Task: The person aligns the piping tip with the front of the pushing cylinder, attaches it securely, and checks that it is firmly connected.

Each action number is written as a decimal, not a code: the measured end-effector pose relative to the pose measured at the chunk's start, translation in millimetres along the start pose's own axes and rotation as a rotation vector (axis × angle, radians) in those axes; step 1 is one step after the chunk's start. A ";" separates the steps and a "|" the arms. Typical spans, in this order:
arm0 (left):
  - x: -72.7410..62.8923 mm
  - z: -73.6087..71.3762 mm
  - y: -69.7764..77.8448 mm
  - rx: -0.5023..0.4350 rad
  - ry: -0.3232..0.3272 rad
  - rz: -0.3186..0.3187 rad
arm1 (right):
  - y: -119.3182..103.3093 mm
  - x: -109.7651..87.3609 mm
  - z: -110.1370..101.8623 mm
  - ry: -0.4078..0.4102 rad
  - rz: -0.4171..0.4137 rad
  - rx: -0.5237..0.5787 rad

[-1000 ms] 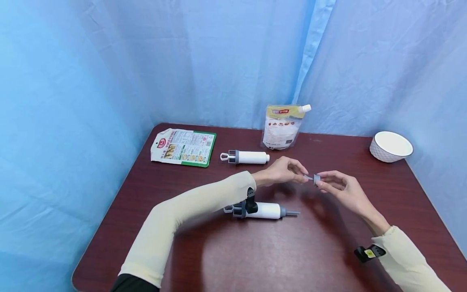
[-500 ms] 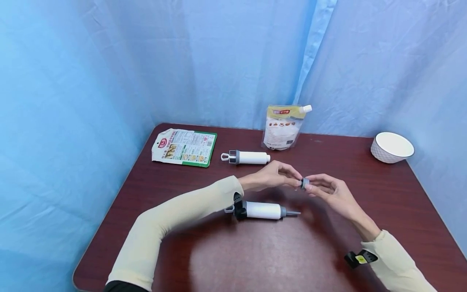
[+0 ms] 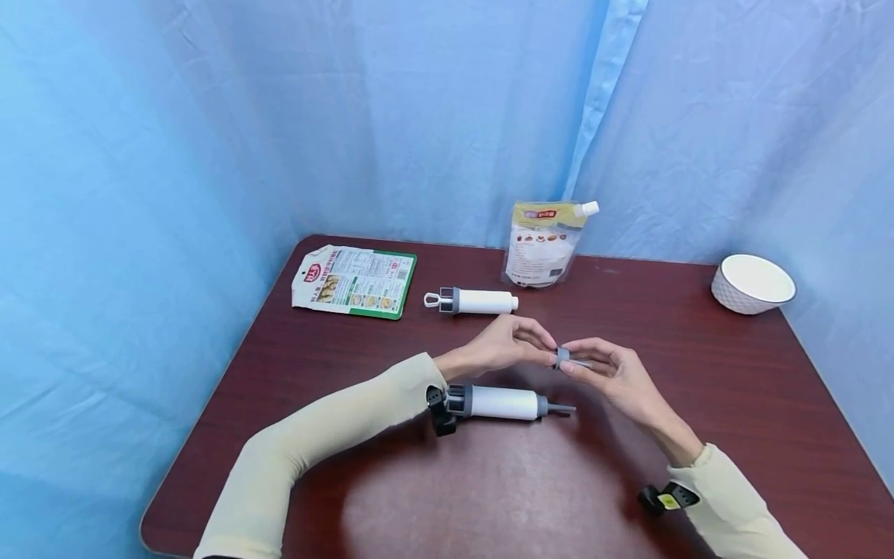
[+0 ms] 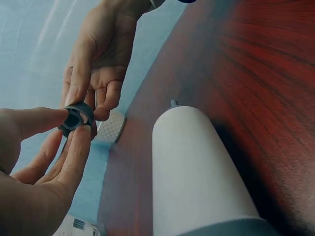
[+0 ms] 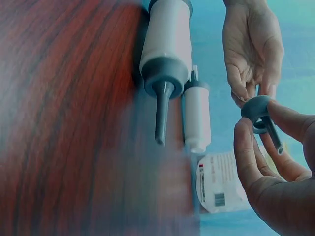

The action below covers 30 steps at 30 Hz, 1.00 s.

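Observation:
My left hand (image 3: 503,345) and right hand (image 3: 618,380) meet above the table, both pinching a grey nozzle cap (image 3: 562,357) between thumb and fingers. Its thin spout points toward the right palm. In the left wrist view the cap's hollow threaded end (image 4: 74,118) faces the left hand. The right wrist view shows the slanted spout (image 5: 273,135) between the right fingers. Just below the hands lies a large white icing syringe (image 3: 504,403) with its own grey nozzle (image 3: 561,408). Behind the left hand lies a second white syringe (image 3: 485,302), its front end bare of any nozzle.
A spouted pouch (image 3: 543,247) with a white cap stands at the back. A flat printed packet (image 3: 356,281) lies at the back left. At the far right sits a white patterned bowl (image 3: 747,299). Blue curtains (image 3: 447,116) hang behind the dark red table (image 3: 489,481).
Both hands have moved left and slightly toward me with the nozzle cap. The cap has been turned: its spout pointed left toward the left hand, and now points right.

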<state>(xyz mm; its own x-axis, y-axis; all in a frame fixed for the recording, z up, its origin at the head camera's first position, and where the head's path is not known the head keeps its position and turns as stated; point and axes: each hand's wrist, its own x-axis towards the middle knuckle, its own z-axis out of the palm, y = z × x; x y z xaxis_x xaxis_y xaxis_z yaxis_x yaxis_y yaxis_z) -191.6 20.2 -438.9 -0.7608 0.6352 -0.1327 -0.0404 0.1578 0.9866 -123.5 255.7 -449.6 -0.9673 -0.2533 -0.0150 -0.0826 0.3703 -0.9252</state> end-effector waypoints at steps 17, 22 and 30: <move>-15.7 -10.5 -7.4 0.128 0.091 0.004 | -2.8 11.5 22.5 -0.013 0.013 0.059; -14.7 -13.6 -9.2 0.062 0.079 -0.031 | -2.4 14.8 23.0 -0.018 0.018 0.063; -15.0 -29.7 -10.0 0.022 0.068 -0.039 | -0.1 19.3 21.8 -0.010 0.011 0.059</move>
<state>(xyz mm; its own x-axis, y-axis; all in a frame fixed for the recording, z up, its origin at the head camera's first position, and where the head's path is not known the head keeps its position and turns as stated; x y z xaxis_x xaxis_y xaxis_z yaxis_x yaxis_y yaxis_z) -199.0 -13.4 -444.1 -0.8012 0.5757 -0.1631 -0.0569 0.1980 0.9786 -136.9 231.3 -458.1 -0.9655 -0.2587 -0.0285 -0.0577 0.3195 -0.9458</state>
